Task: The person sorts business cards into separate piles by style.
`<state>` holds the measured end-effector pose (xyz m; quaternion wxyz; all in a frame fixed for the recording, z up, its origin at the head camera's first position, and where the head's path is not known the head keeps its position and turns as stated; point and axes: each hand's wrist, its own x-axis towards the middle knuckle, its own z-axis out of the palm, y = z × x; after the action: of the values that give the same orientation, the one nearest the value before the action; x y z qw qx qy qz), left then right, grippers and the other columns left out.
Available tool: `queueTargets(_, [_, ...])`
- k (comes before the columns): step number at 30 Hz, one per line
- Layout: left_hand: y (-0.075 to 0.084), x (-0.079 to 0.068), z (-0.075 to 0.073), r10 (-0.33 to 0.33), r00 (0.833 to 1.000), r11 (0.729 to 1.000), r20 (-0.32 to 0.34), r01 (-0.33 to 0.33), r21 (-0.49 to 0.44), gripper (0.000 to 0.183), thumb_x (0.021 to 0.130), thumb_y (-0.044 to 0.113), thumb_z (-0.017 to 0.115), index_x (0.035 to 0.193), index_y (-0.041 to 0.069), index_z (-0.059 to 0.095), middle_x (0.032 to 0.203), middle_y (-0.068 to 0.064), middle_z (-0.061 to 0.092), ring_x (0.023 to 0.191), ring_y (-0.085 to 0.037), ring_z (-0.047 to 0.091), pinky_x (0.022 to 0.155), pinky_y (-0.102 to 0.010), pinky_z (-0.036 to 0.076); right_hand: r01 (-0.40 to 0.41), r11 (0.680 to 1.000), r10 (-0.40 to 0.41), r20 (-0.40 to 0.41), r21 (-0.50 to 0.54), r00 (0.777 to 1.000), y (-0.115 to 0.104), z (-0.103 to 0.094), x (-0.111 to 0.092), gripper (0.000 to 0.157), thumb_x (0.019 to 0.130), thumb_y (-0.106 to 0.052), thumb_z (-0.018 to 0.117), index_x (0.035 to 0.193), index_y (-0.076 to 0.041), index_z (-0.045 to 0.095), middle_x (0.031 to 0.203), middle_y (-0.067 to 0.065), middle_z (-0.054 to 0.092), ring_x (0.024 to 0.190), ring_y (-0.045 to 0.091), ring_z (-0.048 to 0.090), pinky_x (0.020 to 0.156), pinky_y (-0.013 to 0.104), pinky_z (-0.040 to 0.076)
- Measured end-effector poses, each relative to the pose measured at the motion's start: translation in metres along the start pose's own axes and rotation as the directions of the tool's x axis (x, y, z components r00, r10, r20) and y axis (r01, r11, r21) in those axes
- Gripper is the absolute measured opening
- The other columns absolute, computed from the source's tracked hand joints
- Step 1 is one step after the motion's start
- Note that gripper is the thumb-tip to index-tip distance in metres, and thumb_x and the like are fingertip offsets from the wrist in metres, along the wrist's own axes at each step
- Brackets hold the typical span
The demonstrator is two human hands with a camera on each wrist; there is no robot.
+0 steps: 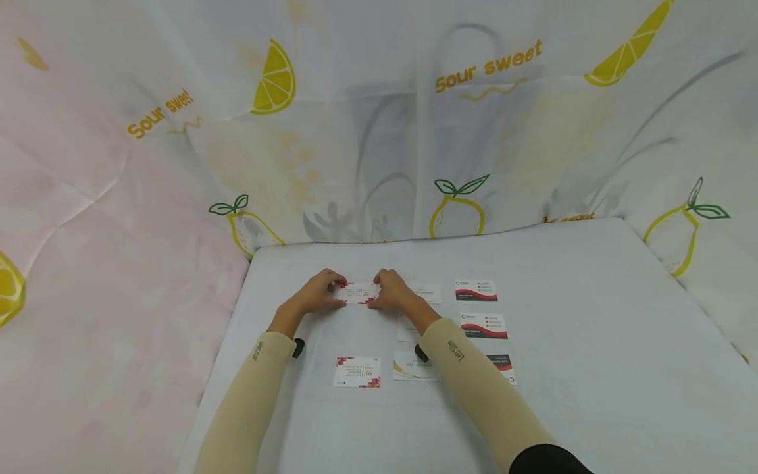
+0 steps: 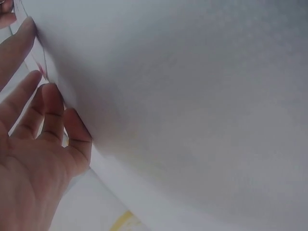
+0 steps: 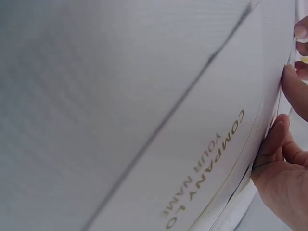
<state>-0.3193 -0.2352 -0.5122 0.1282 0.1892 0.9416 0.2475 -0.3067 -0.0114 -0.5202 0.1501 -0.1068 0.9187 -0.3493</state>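
Observation:
Both hands meet at a white business card with pink-red floral corners [image 1: 358, 293], low over the far left part of the white table. My left hand [image 1: 321, 291] pinches its left end between thumb and fingers. At the opposite end, my right hand [image 1: 395, 291] grips the card the same way, fingers at the far edge and thumb at the near one. Close beside the right hand lies a white card with a company name [image 3: 202, 178], partly covered by that hand in the head view. A matching floral card [image 1: 358, 372] lies nearer to me, below the held one.
Right of the floral cards runs a column of white cards, the nearest with a green curve [image 1: 414, 368]. Farther right are red-and-black cards, one at the back [image 1: 476, 290], a middle one [image 1: 484, 326] and a near one [image 1: 502, 368] partly under the right sleeve. Lemon-printed cloth [image 1: 379, 158] hangs behind the table.

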Motion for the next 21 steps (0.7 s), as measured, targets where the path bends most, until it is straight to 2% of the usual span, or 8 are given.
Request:
queueTargets(11, [0.0003,-0.0003,0.0010,-0.033,0.999,0.999,0.004,0.033,-0.015,0.053,0.084,0.019,0.079,0.131,0.007,0.059,0.126,-0.012,0.055,0.109,-0.027,0.053,0.100,-0.044,0.045,-0.006,1.000,0.006,-0.015,0.010,1.000,0.0012,0.0005,0.0015,0.058,0.079,-0.023,0.084,0.124,-0.001,0.056,0.111,0.011,0.055,0.099,0.022,0.051,0.096,0.037,0.046])
queueTargets(16, [0.0000,-0.0010,0.0011,-0.007,1.000,1.000,-0.002,0.007,-0.014,0.050,0.083,0.019,0.080,0.128,0.006,0.062,0.124,-0.013,0.055,0.107,-0.026,0.053,0.098,-0.044,0.046,0.000,1.000,0.000,-0.016,-0.009,1.000,0.0028,0.0016,0.0030,0.057,0.079,-0.024,0.084,0.124,-0.003,0.057,0.110,0.010,0.055,0.099,0.021,0.051,0.093,0.035,0.046])
queueTargets(21, [-0.0029,0.0003,0.0011,0.010,1.000,1.000,-0.003,-0.010,-0.004,0.047,0.083,0.019,0.080,0.125,0.006,0.063,0.124,-0.013,0.055,0.107,-0.026,0.054,0.097,-0.044,0.046,-0.008,1.000,0.008,-0.013,0.030,1.000,0.0043,0.0009,0.0029,0.058,0.078,-0.025,0.085,0.125,-0.004,0.057,0.111,0.010,0.054,0.100,0.022,0.051,0.092,0.036,0.045])
